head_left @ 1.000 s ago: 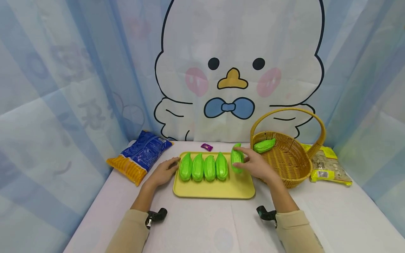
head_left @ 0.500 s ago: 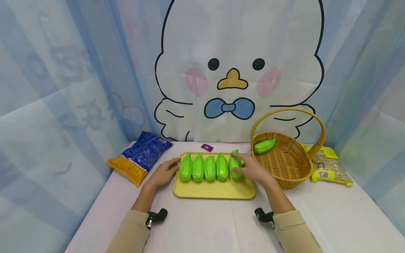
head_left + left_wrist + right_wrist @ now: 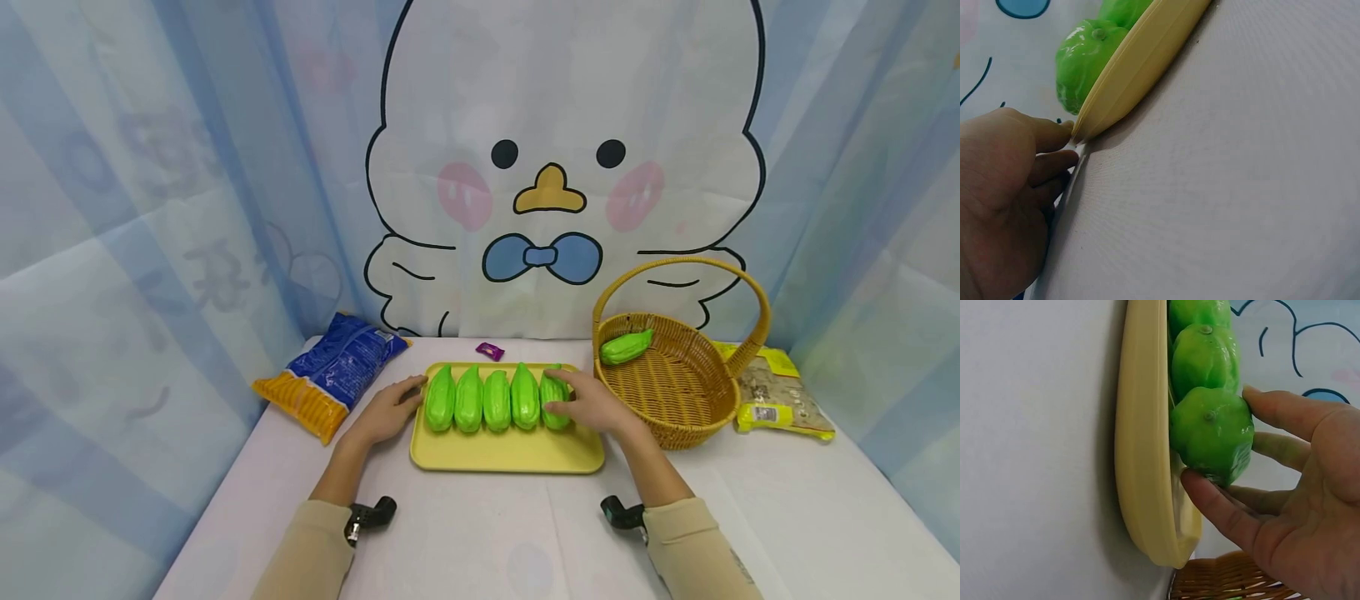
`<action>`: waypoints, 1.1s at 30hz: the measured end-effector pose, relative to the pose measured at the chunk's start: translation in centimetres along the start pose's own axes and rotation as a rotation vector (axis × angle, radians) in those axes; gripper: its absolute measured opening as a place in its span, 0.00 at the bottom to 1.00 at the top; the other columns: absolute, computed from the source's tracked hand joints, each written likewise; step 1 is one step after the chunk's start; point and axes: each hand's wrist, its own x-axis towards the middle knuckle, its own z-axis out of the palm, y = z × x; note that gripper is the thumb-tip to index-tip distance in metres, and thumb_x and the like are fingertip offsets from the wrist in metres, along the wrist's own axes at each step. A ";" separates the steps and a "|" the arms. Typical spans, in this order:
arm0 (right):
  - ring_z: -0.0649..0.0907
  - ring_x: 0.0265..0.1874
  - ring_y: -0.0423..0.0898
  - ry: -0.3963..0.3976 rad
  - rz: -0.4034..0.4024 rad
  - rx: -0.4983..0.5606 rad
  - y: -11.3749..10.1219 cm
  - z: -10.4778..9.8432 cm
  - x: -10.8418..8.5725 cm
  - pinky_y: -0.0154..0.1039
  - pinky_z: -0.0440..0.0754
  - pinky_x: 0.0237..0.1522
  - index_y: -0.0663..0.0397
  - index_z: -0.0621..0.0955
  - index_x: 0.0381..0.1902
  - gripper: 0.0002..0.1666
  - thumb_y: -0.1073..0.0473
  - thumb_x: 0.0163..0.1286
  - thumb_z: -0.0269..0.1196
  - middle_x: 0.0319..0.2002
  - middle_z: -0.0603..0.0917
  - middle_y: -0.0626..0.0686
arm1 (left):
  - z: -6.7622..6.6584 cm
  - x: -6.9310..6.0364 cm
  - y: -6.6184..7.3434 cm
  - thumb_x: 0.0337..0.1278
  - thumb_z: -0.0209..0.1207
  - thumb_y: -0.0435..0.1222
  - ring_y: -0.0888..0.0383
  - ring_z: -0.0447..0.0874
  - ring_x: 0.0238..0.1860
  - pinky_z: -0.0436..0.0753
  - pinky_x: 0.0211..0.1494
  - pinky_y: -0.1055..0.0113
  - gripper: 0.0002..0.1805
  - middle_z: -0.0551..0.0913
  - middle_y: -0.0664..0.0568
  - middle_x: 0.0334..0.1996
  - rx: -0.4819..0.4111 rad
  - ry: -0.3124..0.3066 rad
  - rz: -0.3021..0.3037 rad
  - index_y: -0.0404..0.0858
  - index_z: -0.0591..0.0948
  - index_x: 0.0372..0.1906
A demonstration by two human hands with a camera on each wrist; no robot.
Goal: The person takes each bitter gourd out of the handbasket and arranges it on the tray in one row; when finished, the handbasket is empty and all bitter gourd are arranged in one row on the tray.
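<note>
Several glossy green, ridged bitter melons (image 3: 497, 400) lie side by side on a yellow tray (image 3: 487, 457). My right hand (image 3: 596, 402) holds the rightmost bitter melon (image 3: 1104, 32) (image 3: 1213, 428), its thumb and fingers spread around it; that melon sits against the row, over the tray. At the tray's left end, the fingertips of my left hand (image 3: 388, 410) touch the rim, and this hand grips no melon. In the left wrist view its fingers look relaxed and lie beside the rim.
A wicker basket (image 3: 678, 400) with a tall handle stands right of the tray, one bitter melon (image 3: 626, 347) inside. Behind it lies a yellow-edged packet (image 3: 780, 392). A blue and orange bag (image 3: 333, 371) is at left, a small purple candy (image 3: 491, 351) behind the tray.
My right hand has brought its bitter melon left and down, from beside the row to close against it on the tray. The left hand has stayed at the tray's rim.
</note>
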 end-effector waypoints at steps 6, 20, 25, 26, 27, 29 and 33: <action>0.80 0.49 0.53 -0.007 0.014 0.006 0.0 0.1 0.0 0.46 0.82 0.47 0.56 0.68 0.79 0.39 0.53 0.75 0.66 0.74 0.71 0.64 | 0.1 0.0 0.0 0.82 0.50 0.42 0.41 0.56 0.83 0.57 0.85 0.42 0.27 0.64 0.42 0.80 -0.006 0.005 -0.005 0.45 0.68 0.79; 0.80 0.41 0.48 -0.020 0.013 0.016 -0.3 0.0 -0.2 0.39 0.80 0.39 0.58 0.67 0.79 0.39 0.53 0.76 0.66 0.74 0.71 0.64 | 0.1 0.1 -0.2 0.82 0.49 0.42 0.41 0.56 0.83 0.57 0.85 0.42 0.27 0.64 0.42 0.80 0.002 -0.001 0.000 0.45 0.68 0.79; 0.81 0.47 0.53 0.002 0.002 -0.013 -0.2 0.0 -0.2 0.47 0.83 0.47 0.59 0.67 0.78 0.40 0.52 0.75 0.66 0.74 0.70 0.66 | 0.1 0.1 -0.2 0.82 0.49 0.42 0.42 0.56 0.83 0.57 0.85 0.42 0.27 0.64 0.42 0.80 0.000 -0.002 -0.002 0.45 0.68 0.79; 0.81 0.51 0.56 0.011 0.005 -0.021 -0.2 0.1 -0.2 0.50 0.84 0.50 0.58 0.68 0.78 0.40 0.51 0.75 0.66 0.74 0.70 0.66 | 0.1 0.1 -0.2 0.82 0.49 0.42 0.42 0.56 0.83 0.57 0.85 0.42 0.27 0.64 0.42 0.80 0.001 -0.002 -0.002 0.45 0.68 0.79; 0.81 0.54 0.58 0.022 0.006 -0.033 -0.2 0.1 -0.3 0.54 0.84 0.54 0.58 0.68 0.78 0.40 0.50 0.75 0.66 0.74 0.69 0.67 | 0.1 0.1 -0.2 0.82 0.49 0.42 0.42 0.56 0.83 0.57 0.85 0.42 0.27 0.64 0.42 0.80 0.002 -0.002 -0.003 0.46 0.68 0.79; 0.79 0.61 0.63 0.045 0.007 -0.059 -0.2 0.1 -0.4 0.60 0.81 0.61 0.58 0.68 0.78 0.40 0.49 0.75 0.66 0.74 0.69 0.68 | 0.1 0.1 -0.2 0.82 0.49 0.42 0.42 0.56 0.83 0.57 0.85 0.42 0.27 0.64 0.43 0.80 0.002 -0.001 -0.003 0.46 0.68 0.79; 0.75 0.68 0.68 0.081 0.002 -0.106 -0.5 -0.1 -0.6 0.66 0.77 0.67 0.57 0.69 0.78 0.40 0.47 0.76 0.66 0.75 0.68 0.68 | 0.2 0.1 -0.2 0.82 0.50 0.42 0.42 0.56 0.83 0.57 0.85 0.42 0.27 0.64 0.43 0.80 -0.002 -0.001 -0.006 0.45 0.68 0.79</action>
